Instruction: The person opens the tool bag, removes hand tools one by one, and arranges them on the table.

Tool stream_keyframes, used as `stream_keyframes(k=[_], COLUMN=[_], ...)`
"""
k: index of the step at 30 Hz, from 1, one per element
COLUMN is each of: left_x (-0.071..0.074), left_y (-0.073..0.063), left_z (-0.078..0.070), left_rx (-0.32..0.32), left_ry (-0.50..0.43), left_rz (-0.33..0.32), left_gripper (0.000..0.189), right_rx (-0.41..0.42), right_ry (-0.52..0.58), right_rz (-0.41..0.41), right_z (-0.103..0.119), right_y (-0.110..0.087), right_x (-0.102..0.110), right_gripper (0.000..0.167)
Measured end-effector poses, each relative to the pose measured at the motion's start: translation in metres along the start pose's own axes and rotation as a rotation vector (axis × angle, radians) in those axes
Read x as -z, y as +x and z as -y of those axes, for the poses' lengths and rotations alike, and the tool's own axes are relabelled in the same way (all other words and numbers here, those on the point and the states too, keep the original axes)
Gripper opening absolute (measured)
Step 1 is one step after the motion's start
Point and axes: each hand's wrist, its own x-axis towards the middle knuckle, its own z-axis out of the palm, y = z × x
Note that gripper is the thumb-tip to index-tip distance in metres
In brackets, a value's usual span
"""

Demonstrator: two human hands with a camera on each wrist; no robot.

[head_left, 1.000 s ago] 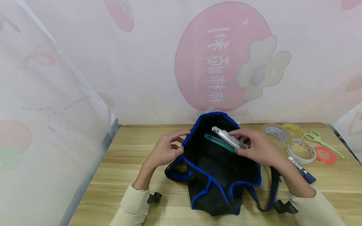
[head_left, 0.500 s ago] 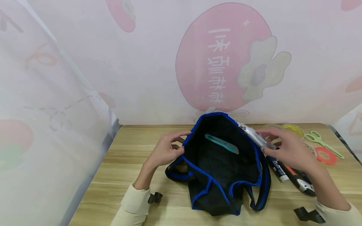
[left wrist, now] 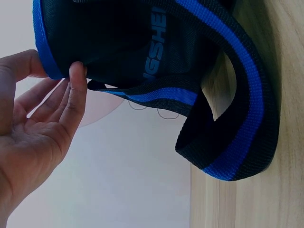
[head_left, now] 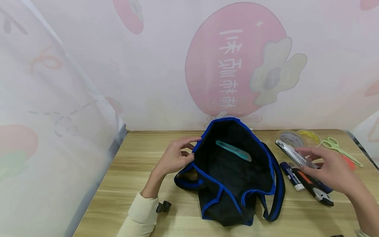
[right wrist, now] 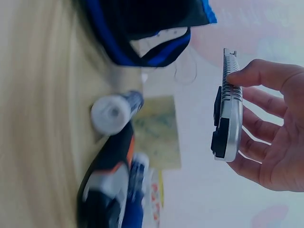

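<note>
A black tool bag (head_left: 226,212) with blue trim stands with its wide mouth facing up on the table. My left hand (head_left: 175,156) pinches the bag's left rim between thumb and fingers, as the left wrist view also shows on the blue edging (left wrist: 47,52). Inside the bag lies a teal box cutter (head_left: 234,151). My right hand (head_left: 334,168) holds a silver utility knife (head_left: 291,153) with a ridged body, to the right of the bag and raised over the things there. In the right wrist view the silver knife (right wrist: 232,114) has black sliders on one side.
Right of the bag lie a blue-and-white tube (head_left: 291,176) and a black, orange and silver cutter (head_left: 314,187). Behind them are a clear tape roll (head_left: 291,137), a yellow roll (head_left: 309,135), green scissors (head_left: 340,150) and a red roll (head_left: 350,162). The bag's strap (head_left: 278,194) loops beside it.
My right hand has lifted the silver utility knife out of the bag's mouth and carried it rightward. The left hand stays on the rim, and the teal box cutter remains inside the bag.
</note>
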Motion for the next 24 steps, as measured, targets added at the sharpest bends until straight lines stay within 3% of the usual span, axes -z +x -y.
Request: stream_keyframes(k=[9, 24], left_x=[-0.001, 0.0], left_y=[0.003, 0.003], left_z=[-0.002, -0.002], left_rx=[0.005, 0.01], left_ry=[-0.005, 0.005], left_rz=[0.003, 0.003], left_gripper=[0.059, 0.059], right_rx=[-0.063, -0.284], right_ry=[-0.073, -0.11], right_rz=[0.021, 0.039], right_z=[-0.031, -0.074], right_y=[-0.024, -0.057], right_x=[0.008, 0.019], right_gripper=[0.054, 0.063])
